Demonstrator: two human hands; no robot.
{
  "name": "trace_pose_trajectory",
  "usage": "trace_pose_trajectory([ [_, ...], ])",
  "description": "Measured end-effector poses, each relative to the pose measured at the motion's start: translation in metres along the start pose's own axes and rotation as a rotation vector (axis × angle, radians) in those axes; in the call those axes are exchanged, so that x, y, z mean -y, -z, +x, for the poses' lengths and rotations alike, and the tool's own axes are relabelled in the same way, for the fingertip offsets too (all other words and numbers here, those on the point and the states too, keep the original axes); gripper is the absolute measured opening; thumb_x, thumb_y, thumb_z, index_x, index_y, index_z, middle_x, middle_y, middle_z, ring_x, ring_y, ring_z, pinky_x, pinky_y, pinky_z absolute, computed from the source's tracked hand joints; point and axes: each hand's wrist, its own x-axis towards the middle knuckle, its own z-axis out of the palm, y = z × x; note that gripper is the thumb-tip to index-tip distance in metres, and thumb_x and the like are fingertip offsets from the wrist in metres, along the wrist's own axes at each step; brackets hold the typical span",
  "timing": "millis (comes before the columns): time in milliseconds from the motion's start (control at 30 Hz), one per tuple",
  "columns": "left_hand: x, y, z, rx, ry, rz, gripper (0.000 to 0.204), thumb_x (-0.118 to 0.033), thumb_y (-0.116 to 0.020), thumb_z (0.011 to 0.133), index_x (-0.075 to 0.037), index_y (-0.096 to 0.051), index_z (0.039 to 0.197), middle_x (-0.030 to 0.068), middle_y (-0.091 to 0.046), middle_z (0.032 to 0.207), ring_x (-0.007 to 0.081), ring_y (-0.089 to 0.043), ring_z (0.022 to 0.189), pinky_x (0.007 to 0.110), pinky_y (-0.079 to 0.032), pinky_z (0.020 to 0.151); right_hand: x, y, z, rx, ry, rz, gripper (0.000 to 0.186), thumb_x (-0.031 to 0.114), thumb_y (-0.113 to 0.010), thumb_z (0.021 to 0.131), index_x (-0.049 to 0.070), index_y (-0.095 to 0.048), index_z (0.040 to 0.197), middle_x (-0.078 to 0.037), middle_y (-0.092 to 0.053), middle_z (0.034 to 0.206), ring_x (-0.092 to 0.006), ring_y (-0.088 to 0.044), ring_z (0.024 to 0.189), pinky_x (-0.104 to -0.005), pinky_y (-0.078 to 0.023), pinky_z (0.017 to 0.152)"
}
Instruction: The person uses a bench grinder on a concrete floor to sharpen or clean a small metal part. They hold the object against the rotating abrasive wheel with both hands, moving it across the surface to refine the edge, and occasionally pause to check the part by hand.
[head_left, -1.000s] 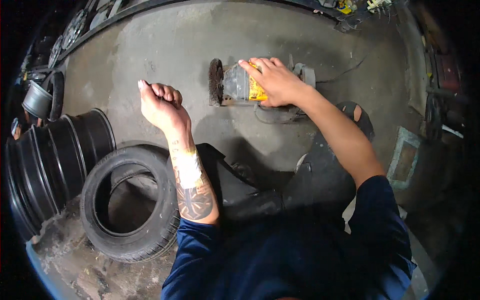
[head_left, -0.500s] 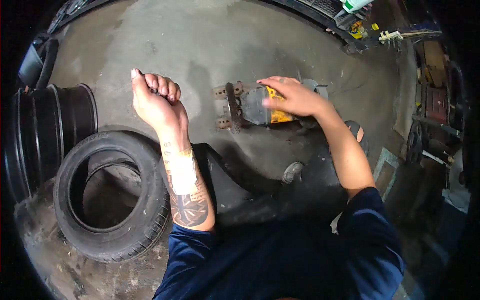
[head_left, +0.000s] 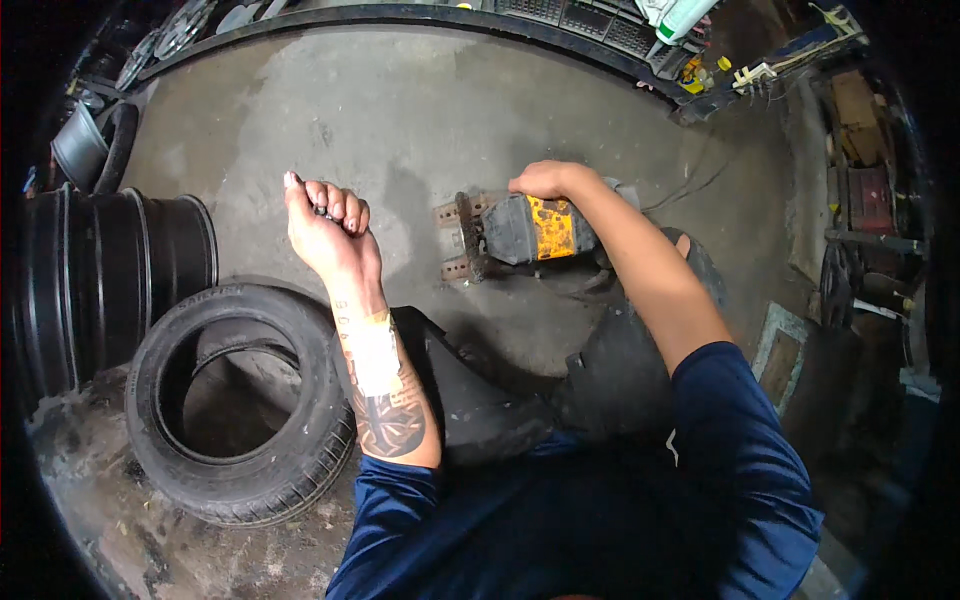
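My left hand (head_left: 327,225) is raised left of a bench grinder, closed around something small and dark that I cannot make out. My right hand (head_left: 548,181) grips the top of the grinder's grey housing with its yellow label (head_left: 553,228), fingers curled over the far side. A round, dark wire brush wheel (head_left: 470,240) sits at the grinder's left end, beside a rusty perforated metal base (head_left: 447,267). The grinder rests on the concrete floor (head_left: 370,110) in front of my knees, its far right part partly hidden by my arm.
A loose tyre (head_left: 170,450) lies at lower left, beside stacked black wheel rims (head_left: 100,280). A silver rim (head_left: 80,142) stands behind them. A dark metal edge (head_left: 560,45) runs along the back. Clutter (head_left: 865,190), a teal-edged frame (head_left: 775,360) and a cable (head_left: 680,195) lie to the right.
My right hand has shifted from spread across the grinder to curled over its far side. The grinder looks tilted differently, showing more base. My left hand stays closed; the whole view has shifted.
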Motion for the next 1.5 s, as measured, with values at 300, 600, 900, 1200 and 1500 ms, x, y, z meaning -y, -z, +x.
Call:
trace_pose_trajectory([
  [300,-0.002,-0.002,0.008,0.06,0.061,-0.034,0.038,-0.035,-0.045,0.099,-0.016,-0.037,0.067,-0.0036,-0.034,0.056,0.0087,-0.026,0.042,0.024,-0.022,0.039,0.022,-0.007,-0.066,-0.835,0.202,0.176,0.036,0.028,-0.054,0.085,0.003,-0.065,0.108,-0.019,-0.062,0.116,-0.0389,-0.06,0.104,-0.0444,-0.049,0.089],
  [600,0.048,-0.033,-0.082,0.901,0.134,0.449,0.046,-0.034,-0.042,0.099,-0.01,-0.048,0.06,0.001,-0.047,0.053,0.0119,-0.044,0.046,0.029,-0.037,0.046,0.002,-0.022,-0.118,-0.576,0.496,-0.431,0.104,0.045,-0.08,0.064,0.014,-0.026,0.146,-0.02,-0.037,0.144,-0.0382,-0.039,0.13,-0.0524,-0.035,0.104],
  [900,0.079,-0.049,-0.152,1.29,0.82,0.356,0.045,-0.032,-0.053,0.098,-0.007,-0.046,0.062,-0.0049,-0.039,0.056,0.006,-0.034,0.053,0.026,-0.027,0.049,0.016,-0.011,-0.118,-0.448,0.581,-0.607,0.116,0.056,-0.076,0.062,0.011,-0.017,0.15,-0.017,-0.048,0.124,-0.0326,-0.054,0.104,-0.0448,-0.047,0.081],
  [1200,0.087,-0.051,-0.161,1.594,0.579,0.705,0.043,-0.035,-0.057,0.095,0.005,-0.061,0.079,0.0042,-0.053,0.058,0.0118,-0.044,0.057,0.034,-0.04,0.057,0.018,-0.016,-0.119,-0.513,0.55,-0.555,0.114,0.053,-0.078,0.058,0.018,-0.02,0.15,-0.017,-0.05,0.127,-0.036,-0.057,0.105,-0.0462,-0.048,0.086],
  [1500,0.089,-0.047,-0.172,1.825,0.514,0.626,0.051,-0.036,-0.055,0.096,0.003,-0.05,0.065,0.0113,-0.036,0.051,0.0176,-0.033,0.051,0.037,-0.034,0.052,0.031,-0.002,-0.12,-0.576,0.115,-0.315,0.113,0.054,-0.077,0.058,0.02,-0.02,0.15,-0.021,-0.05,0.131,-0.0401,-0.057,0.11,-0.05,-0.049,0.089],
])
